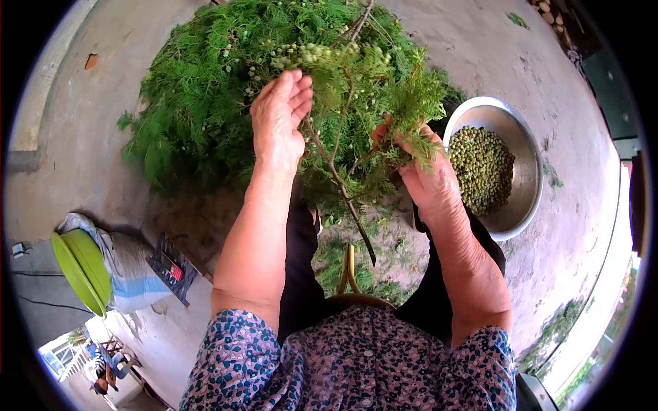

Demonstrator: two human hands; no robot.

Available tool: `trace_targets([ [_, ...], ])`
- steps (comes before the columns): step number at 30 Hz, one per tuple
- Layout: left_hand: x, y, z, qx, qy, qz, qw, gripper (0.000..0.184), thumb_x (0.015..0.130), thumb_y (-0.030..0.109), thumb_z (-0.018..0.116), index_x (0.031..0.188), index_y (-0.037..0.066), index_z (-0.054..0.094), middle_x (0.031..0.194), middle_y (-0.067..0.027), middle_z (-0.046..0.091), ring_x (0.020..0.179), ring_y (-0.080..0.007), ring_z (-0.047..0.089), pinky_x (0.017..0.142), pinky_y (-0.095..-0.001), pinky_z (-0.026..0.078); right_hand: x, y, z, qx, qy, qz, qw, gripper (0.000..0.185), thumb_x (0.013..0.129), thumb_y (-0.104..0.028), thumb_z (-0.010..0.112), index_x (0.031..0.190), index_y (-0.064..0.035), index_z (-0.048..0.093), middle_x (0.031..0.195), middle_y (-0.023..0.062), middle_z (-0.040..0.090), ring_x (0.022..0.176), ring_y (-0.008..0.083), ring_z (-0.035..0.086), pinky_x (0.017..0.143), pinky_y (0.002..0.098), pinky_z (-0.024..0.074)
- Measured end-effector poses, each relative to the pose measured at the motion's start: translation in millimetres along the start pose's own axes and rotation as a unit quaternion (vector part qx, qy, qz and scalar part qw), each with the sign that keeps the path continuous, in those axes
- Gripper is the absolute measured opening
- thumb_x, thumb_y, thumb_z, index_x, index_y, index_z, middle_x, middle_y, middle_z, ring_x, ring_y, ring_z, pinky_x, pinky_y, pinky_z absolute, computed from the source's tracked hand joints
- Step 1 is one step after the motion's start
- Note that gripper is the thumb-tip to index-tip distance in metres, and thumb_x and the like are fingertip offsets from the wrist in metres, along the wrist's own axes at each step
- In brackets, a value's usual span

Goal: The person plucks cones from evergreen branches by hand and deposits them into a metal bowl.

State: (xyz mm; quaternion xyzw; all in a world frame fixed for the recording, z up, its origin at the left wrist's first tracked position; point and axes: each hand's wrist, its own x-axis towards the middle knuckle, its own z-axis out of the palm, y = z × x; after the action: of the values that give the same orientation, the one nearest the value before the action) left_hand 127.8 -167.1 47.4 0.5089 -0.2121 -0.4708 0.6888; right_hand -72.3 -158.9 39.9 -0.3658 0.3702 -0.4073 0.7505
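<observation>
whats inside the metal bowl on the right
The metal bowl holds a heap of small round green pieces, with bare metal showing beside it. Whatever lies beneath the heap is covered.

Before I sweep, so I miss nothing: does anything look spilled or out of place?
Slightly untidy: green scraps litter the floor between the black trouser legs, and a sprig lies beyond the metal bowl, apart from the leafy pile.

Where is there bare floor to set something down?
Mostly bare grey concrete floor lies right of the round silver metal basin, and left of the feathery green branch heap, beyond the round lime-green tub. Crowded: around the left hand by the heap, and between the right hand and basin.
</observation>
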Motion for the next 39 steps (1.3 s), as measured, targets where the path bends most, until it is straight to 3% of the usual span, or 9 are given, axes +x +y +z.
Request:
trace_targets([
  [6,4,-30,-6,0.057,0.067,-0.122,0.989,0.016,0.082,0.003,0.051,0.097,0.0,0.055,0.086,-0.0082,0.061,0.076,-0.014,0.058,0.068,-0.0262,0.048,3,3,5,0.068,-0.004,-0.012,0.998,0.024,0.081,-0.013,0.055,0.103,-0.0035,0.055,0.094,0.007,0.06,0.089,0.018,0.056,0.081,0.0321,0.0425],
  [14,11,-57,-19,0.167,-0.021,-0.076,0.983,0.027,0.075,0.017,0.059,0.097,0.002,0.059,0.095,-0.0084,0.061,0.088,-0.018,0.054,0.082,-0.0332,0.036,0,4,2,0.101,-0.043,-0.029,0.994,0.036,0.079,-0.022,0.062,0.106,0.0003,0.053,0.1,0.0115,0.058,0.093,0.0218,0.056,0.088,0.0355,0.0426],
  [15,12,-52,-16,0.212,-0.045,-0.111,0.97,0.03,0.074,0.018,0.06,0.1,0.004,0.059,0.098,-0.0093,0.061,0.093,-0.0193,0.052,0.085,-0.0367,0.033,-3,-3,6,0.14,-0.053,-0.017,0.989,0.025,0.077,-0.011,0.062,0.1,-0.0017,0.058,0.095,0.0095,0.062,0.088,0.0172,0.058,0.084,0.0304,0.0426],
  [20,11,-57,-5,0.263,-0.068,-0.183,0.945,0.031,0.075,0.017,0.06,0.102,0.001,0.058,0.088,-0.005,0.061,0.083,-0.0152,0.055,0.081,-0.0337,0.035,2,-8,2,0.133,-0.031,0.018,0.99,0.036,0.082,-0.018,0.055,0.109,0.0044,0.05,0.102,0.015,0.058,0.097,0.0246,0.055,0.089,0.0369,0.0421],
  [26,6,-44,3,0.136,-0.152,-0.114,0.972,0.023,0.081,0.013,0.057,0.101,0.001,0.058,0.078,-0.0051,0.061,0.068,-0.0113,0.056,0.067,-0.0248,0.044,8,-11,-9,0.102,0.078,-0.01,0.992,0.031,0.082,-0.011,0.057,0.11,0.0026,0.05,0.1,0.0142,0.059,0.097,0.0242,0.055,0.085,0.0365,0.044],
  [28,5,-43,5,0.134,-0.143,-0.1,0.976,0.021,0.083,0.013,0.056,0.1,0.001,0.059,0.078,-0.0056,0.061,0.068,-0.0119,0.057,0.066,-0.0253,0.046,5,-21,-3,0.097,0.243,0.032,0.964,0.023,0.082,-0.01,0.059,0.102,0.0009,0.053,0.09,0.0127,0.059,0.085,0.0249,0.058,0.078,0.0382,0.048],
  [31,8,-40,2,0.107,-0.106,-0.08,0.985,0.02,0.084,0.013,0.054,0.099,0.001,0.059,0.079,-0.006,0.061,0.067,-0.0129,0.057,0.066,-0.0257,0.048,4,-27,-12,0.119,0.118,0.058,0.984,0.046,0.081,-0.012,0.062,0.118,0.0002,0.037,0.106,0.0105,0.051,0.083,0.0231,0.057,0.072,0.0403,0.0505],
  [34,7,-33,5,0.06,-0.084,-0.075,0.992,0.016,0.083,0.009,0.055,0.095,-0.001,0.06,0.076,-0.0068,0.063,0.061,-0.0111,0.057,0.057,-0.0228,0.048,5,-31,-15,0.196,0.048,0.064,0.977,0.037,0.085,-0.021,0.056,0.11,0.0038,0.046,0.098,0.0111,0.056,0.078,0.0234,0.058,0.074,0.042,0.0517],
  [39,4,-31,7,0.029,-0.078,-0.029,0.996,0.014,0.083,0.009,0.055,0.091,-0.001,0.061,0.074,-0.0052,0.061,0.061,-0.0108,0.055,0.055,-0.0227,0.046,11,-32,-25,0.171,-0.048,0.022,0.984,0.022,0.088,-0.007,0.047,0.107,0.0027,0.051,0.098,0.0103,0.059,0.081,0.0195,0.059,0.08,0.0401,0.0489],
])
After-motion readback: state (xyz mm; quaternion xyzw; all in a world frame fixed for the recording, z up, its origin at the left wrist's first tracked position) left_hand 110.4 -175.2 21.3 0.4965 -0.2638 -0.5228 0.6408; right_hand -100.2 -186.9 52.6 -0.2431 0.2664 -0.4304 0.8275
